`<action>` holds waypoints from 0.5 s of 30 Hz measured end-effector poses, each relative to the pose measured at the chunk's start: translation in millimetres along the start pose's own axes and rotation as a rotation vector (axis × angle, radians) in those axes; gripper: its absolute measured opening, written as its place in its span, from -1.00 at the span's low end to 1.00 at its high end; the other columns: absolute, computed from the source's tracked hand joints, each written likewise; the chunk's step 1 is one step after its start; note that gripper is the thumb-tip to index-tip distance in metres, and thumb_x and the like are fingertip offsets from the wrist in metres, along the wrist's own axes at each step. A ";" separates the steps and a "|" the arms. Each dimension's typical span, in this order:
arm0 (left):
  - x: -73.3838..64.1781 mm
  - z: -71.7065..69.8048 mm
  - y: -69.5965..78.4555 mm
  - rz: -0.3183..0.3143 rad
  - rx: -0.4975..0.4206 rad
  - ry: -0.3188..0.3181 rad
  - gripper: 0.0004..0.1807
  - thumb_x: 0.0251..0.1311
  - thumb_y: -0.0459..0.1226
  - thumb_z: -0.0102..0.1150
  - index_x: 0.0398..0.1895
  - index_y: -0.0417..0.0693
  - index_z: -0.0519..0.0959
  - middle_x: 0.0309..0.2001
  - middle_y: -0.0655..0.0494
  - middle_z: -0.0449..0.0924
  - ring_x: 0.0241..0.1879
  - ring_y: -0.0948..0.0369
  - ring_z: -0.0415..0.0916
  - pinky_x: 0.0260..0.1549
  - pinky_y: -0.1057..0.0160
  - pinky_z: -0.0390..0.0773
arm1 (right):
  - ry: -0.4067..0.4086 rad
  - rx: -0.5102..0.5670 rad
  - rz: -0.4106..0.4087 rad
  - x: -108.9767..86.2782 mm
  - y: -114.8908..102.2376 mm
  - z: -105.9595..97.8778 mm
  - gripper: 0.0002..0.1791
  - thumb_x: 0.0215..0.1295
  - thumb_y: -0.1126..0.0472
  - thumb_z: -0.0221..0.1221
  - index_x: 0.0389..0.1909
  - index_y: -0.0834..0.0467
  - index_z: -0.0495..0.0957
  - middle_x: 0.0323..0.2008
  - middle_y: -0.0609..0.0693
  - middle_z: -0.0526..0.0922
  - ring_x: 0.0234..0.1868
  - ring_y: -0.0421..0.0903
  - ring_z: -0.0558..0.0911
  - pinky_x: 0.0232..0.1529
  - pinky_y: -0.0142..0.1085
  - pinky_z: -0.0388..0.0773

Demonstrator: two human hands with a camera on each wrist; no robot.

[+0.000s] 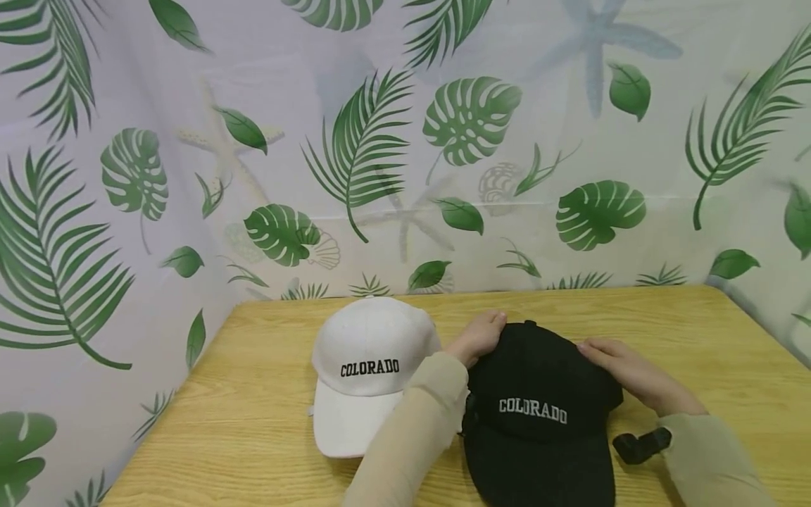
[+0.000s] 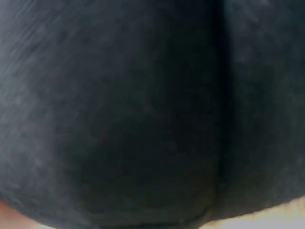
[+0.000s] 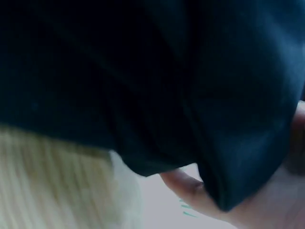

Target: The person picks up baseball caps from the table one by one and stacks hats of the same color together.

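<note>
A black baseball cap (image 1: 538,373) with COLORADO in white letters is held tilted over the table, its brim towards me. My left hand (image 1: 479,338) grips the left side of its crown near the top, some fingers hidden. On the opposite side, my right hand (image 1: 640,373) holds the crown with the thumb in front. Dark fabric of the black cap (image 2: 143,114) fills most of the left wrist view. In the right wrist view, fingers (image 3: 190,191) curl behind the cap's edge. A white cap (image 1: 374,345) with black COLORADO letters sits left of my left hand.
The wood-grain table (image 1: 241,394) lies beneath both caps. Behind and beside it hangs a pale cloth (image 1: 393,42) printed with green leaves and starfish. A black wrist camera (image 1: 643,445) sits at my right sleeve.
</note>
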State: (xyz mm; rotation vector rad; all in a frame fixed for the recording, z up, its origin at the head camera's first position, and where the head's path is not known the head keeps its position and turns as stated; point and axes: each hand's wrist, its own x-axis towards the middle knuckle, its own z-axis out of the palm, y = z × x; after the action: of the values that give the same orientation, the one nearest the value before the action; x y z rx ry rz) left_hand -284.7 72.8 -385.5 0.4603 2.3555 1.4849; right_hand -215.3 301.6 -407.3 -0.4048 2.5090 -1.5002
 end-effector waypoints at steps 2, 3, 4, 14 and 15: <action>0.4 2.2 -2.0 -0.002 -0.010 0.021 -0.65 0.37 -0.19 -0.35 -0.57 -0.14 0.23 -0.55 0.06 0.16 -0.55 0.19 0.15 -0.52 0.29 0.17 | 0.022 -0.018 -0.047 1.0 -0.4 1.8 -0.56 0.42 0.11 -0.26 -0.18 0.43 0.39 -0.31 0.17 0.48 -0.30 -0.06 0.50 -0.29 -0.24 0.43; 0.4 3.2 -2.6 -0.006 -0.016 0.031 -0.65 0.37 -0.19 -0.35 -0.57 -0.13 0.22 -0.56 0.06 0.15 -0.56 0.19 0.14 -0.52 0.29 0.17 | 0.038 -0.037 -0.060 1.4 -0.8 2.7 -0.58 0.42 0.12 -0.26 -0.24 0.41 0.40 -0.37 0.12 0.48 -0.37 -0.10 0.49 -0.34 -0.26 0.43; 0.3 4.0 -3.1 -0.010 -0.017 0.042 -0.66 0.37 -0.19 -0.35 -0.57 -0.13 0.22 -0.55 0.07 0.16 -0.55 0.19 0.16 -0.51 0.28 0.18 | 0.057 -0.058 -0.072 1.9 -1.2 3.8 -0.59 0.42 0.13 -0.27 -0.29 0.39 0.40 -0.42 0.09 0.46 -0.42 -0.13 0.47 -0.38 -0.27 0.41; -7.0 -0.7 -1.1 -0.041 0.050 -0.016 -0.59 0.34 -0.08 -0.27 -0.60 -0.13 0.32 -0.58 0.05 0.25 -0.60 0.17 0.23 -0.55 0.26 0.27 | 0.184 -0.190 -0.055 7.4 -4.2 12.2 -0.63 0.43 0.17 -0.29 -0.40 0.33 0.37 -0.51 0.04 0.38 -0.50 -0.12 0.37 -0.48 -0.24 0.32; -7.7 -1.4 -0.3 -0.039 0.059 -0.034 -0.57 0.33 -0.08 -0.25 -0.65 -0.12 0.29 -0.63 0.06 0.22 -0.64 0.17 0.20 -0.59 0.27 0.26 | 0.189 -0.196 -0.046 7.4 -3.9 12.8 -0.63 0.43 0.16 -0.29 -0.40 0.32 0.37 -0.51 0.05 0.38 -0.50 -0.11 0.37 -0.48 -0.24 0.32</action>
State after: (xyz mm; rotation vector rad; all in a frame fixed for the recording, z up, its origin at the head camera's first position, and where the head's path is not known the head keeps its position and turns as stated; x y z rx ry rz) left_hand -278.4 68.2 -384.4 0.4479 2.3734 1.3836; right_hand -217.9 286.7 -410.1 -0.3681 2.8261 -1.3711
